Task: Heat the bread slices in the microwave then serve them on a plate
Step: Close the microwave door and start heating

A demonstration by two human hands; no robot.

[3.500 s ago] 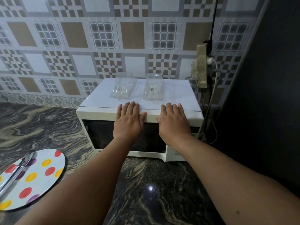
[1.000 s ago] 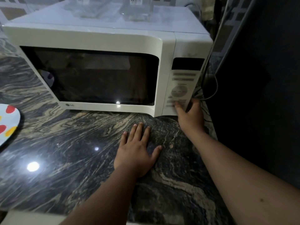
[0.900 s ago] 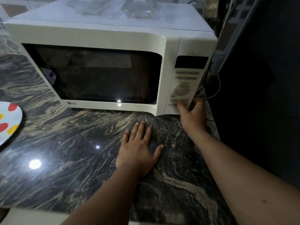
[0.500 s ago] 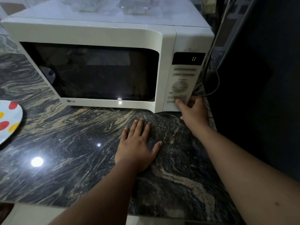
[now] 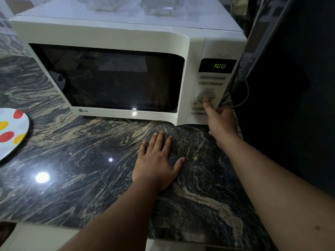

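Observation:
A white microwave point(image 5: 108, 37) stands on the dark marbled counter point(image 5: 81, 160) with its door closed. Its window is dark, so no bread shows inside. The green display point(image 5: 219, 66) reads 1:00. My right hand point(image 5: 221, 122) reaches to the control panel, its straight index fingertip touching the round dial point(image 5: 208, 94) while the other fingers are curled. My left hand point(image 5: 157, 160) lies flat on the counter in front of the microwave, fingers spread. A white plate with red and yellow dots point(image 5: 10, 131) sits at the left edge, partly cut off.
Two clear plastic containers point(image 5: 159, 6) point(image 5: 101, 4) sit on top of the microwave. A cable point(image 5: 244, 91) hangs beside its right side, next to a tall dark surface point(image 5: 293, 87). The counter's front edge runs along the bottom.
My right index finger has moved up from the lower buttons to the round dial. The display went from blank to 0 and now reads 1:00. My left hand stayed flat on the counter.

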